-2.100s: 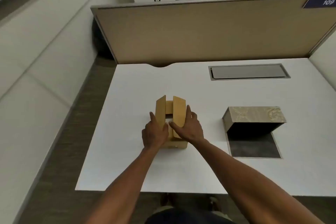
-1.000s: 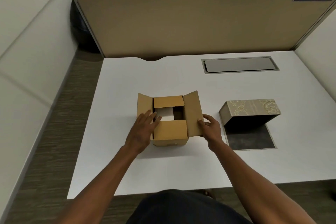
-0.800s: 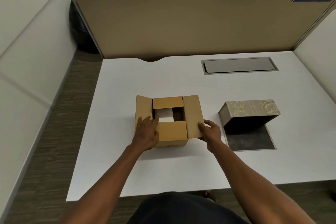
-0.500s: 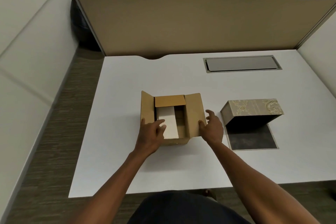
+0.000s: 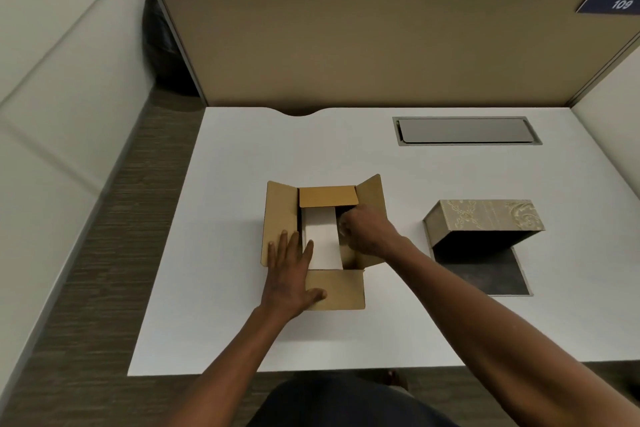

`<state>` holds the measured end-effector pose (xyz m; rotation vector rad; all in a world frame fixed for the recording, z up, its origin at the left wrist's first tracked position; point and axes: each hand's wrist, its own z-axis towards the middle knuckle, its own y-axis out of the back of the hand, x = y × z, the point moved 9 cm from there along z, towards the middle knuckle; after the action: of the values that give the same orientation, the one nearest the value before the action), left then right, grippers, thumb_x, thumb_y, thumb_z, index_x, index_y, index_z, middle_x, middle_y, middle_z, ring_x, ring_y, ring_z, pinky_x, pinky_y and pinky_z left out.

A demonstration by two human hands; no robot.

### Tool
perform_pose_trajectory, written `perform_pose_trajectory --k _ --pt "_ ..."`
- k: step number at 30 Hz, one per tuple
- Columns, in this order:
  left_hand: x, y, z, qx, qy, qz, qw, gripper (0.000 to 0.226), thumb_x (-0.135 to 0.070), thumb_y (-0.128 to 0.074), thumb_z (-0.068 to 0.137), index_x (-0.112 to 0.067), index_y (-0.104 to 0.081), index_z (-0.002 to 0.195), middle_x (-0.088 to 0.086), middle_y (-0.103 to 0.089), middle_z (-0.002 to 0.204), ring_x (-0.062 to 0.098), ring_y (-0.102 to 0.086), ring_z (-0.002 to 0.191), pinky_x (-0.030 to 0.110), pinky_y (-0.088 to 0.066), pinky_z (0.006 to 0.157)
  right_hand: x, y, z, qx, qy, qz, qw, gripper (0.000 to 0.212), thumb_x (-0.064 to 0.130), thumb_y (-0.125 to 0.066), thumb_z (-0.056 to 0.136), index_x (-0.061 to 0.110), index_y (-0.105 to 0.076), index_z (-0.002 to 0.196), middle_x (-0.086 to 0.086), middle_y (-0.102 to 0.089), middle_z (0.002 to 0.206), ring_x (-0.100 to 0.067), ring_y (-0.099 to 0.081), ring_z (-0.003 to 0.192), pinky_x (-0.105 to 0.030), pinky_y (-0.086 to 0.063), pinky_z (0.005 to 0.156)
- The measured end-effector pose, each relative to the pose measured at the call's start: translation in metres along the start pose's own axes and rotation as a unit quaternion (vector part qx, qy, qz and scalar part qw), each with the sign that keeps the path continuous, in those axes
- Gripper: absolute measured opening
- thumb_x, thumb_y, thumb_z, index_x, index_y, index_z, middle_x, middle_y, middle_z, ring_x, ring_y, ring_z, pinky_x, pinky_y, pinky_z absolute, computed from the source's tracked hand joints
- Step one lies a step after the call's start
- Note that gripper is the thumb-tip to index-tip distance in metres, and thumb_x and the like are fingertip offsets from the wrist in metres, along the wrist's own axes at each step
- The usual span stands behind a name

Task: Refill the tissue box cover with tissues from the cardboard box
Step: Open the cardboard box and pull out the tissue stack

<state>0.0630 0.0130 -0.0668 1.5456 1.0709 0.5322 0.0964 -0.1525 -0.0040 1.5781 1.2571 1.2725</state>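
Placard [image 5: 620, 3] reads "109" (left hand [image 5: 289, 274] flat on cardboard box [image 5: 280, 215], right hand [image 5: 367, 230] curled inside, grip unclear).

Right hand [image 5: 367, 232] dips into the open brown cardboard box [image 5: 280, 215], fingertips lost beside the white tissue pack [image 5: 320, 236]; left hand [image 5: 289, 274] covers the pack's near corner; the blue number sign [image 5: 613, 3] and both forearms are cut by the frame edge

A white desk [image 5: 242, 163] carries a grey cable hatch [image 5: 465, 130] before a tan partition [image 5: 363, 45].
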Motion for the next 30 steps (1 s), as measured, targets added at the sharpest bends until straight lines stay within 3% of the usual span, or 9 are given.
perform_pose_trajectory --k 4,7,9,12,14,16,20,25,30 --pt "0.006 -0.007 0.001 0.012 0.02 -0.034 0.999 0.122 -0.072 -0.065 0.082 -0.021 0.012 0.163 0.015 0.027 0.168 0.033 0.032 0.152 0.048 0.02 0.121 -0.012 -0.01 0.019 0.093 -0.003 -0.014 0.996 0.015 0.008 -0.054 0.098 0.009 -0.066 0.089 -0.01 -0.069 0.095 -0.027 -0.065 0.086 -0.03 -0.043 0.067" --pt "0.01 -0.007 0.003 0.006 0.039 -0.066 0.997 0.134 -0.071 -0.071 0.076 -0.02 0.02 0.16 0.017 0.033 0.165 0.034 0.034 0.151 0.044 0.019 0.121 -0.016 0.0 0.028 0.057 0.005 0.01 0.998 0.02 0.012 -0.053 0.102 0.009 -0.066 0.118 -0.011 -0.07 0.112 -0.031 -0.067 0.1 -0.029 -0.042 0.071" --pt "0.014 -0.008 0.006 0.001 0.054 -0.079 0.995 0.14 -0.073 -0.073 0.072 -0.019 0.022 0.159 0.016 0.033 0.165 0.033 0.033 0.151 0.041 0.019 0.121 -0.017 0.014 0.033 0.007 0.019 0.034 0.999 0.031 0.012 -0.056 0.1 0.012 -0.061 0.131 -0.011 -0.069 0.124 -0.033 -0.066 0.108 -0.033 -0.048 0.075" --pt "0.019 -0.011 0.009 -0.002 0.061 -0.088 0.994 0.145 -0.076 -0.073 0.069 -0.018 0.025 0.158 0.013 0.03 0.167 0.031 0.03 0.153 0.04 0.015 0.123 -0.023 0.024 0.041 -0.039 0.01 0.031 0.999 0.058 0.015 -0.058 0.099 0.016 -0.041 0.155 -0.017 -0.055 0.148 -0.038 -0.054 0.13 -0.046 -0.052 0.095" --pt "0.02 -0.014 0.01 -0.003 0.062 -0.091 0.994 0.145 -0.077 -0.072 0.069 -0.018 0.026 0.158 0.011 0.03 0.167 0.029 0.031 0.152 0.039 0.014 0.123 -0.026 0.024 0.046 -0.045 -0.003 0.004 0.999 0.07 0.017 -0.058 0.101 0.017 -0.026 0.162 -0.019 -0.033 0.165 -0.041 -0.027 0.152 -0.053 -0.034 0.118" --pt "0.022 -0.017 0.012 -0.004 0.062 -0.097 0.993 0.145 -0.078 -0.071 0.069 -0.018 0.027 0.157 0.009 0.031 0.167 0.025 0.035 0.149 0.038 0.014 0.123 -0.029 0.022 0.052 -0.04 -0.013 -0.01 0.999 0.078 0.016 -0.057 0.101 0.019 -0.013 0.166 -0.016 -0.011 0.173 -0.04 -0.004 0.159 -0.057 -0.017 0.126" --pt "0.024 -0.021 0.013 -0.006 0.059 -0.102 0.993 0.147 -0.077 -0.073 0.068 -0.014 0.025 0.158 0.007 0.029 0.168 0.021 0.033 0.149 0.037 0.01 0.126 -0.037 0.012 0.069 -0.018 -0.031 -0.027 0.999 0.087 0.016 -0.057 0.101 0.022 0.001 0.166 -0.007 0.017 0.174 -0.034 0.013 0.159 -0.056 -0.007 0.128" --pt "0.027 -0.025 0.014 -0.008 0.06 -0.121 0.991 0.148 -0.075 -0.075 0.069 -0.012 0.026 0.157 0.003 0.032 0.165 0.017 0.029 0.151 0.032 0.008 0.124 -0.044 0.007 0.091 0.024 -0.055 -0.036 0.998 0.09 0.025 -0.058 0.101 0.02 0.005 0.165 -0.007 0.02 0.173 -0.035 0.014 0.159 -0.058 -0.006 0.128" --pt "0.029 -0.029 0.015 -0.009 0.05 -0.155 0.987 0.143 -0.071 -0.076 0.071 -0.022 0.033 0.149 -0.006 0.038 0.159 0.013 0.026 0.151 0.029 0.003 0.124 -0.053 -0.017 0.1 0.127 -0.093 -0.079 0.984 0.079 0.024 -0.046 0.101 0.019 -0.002 0.165 -0.012 0.006 0.174 -0.033 0.014 0.16 -0.06 -0.007 0.127"
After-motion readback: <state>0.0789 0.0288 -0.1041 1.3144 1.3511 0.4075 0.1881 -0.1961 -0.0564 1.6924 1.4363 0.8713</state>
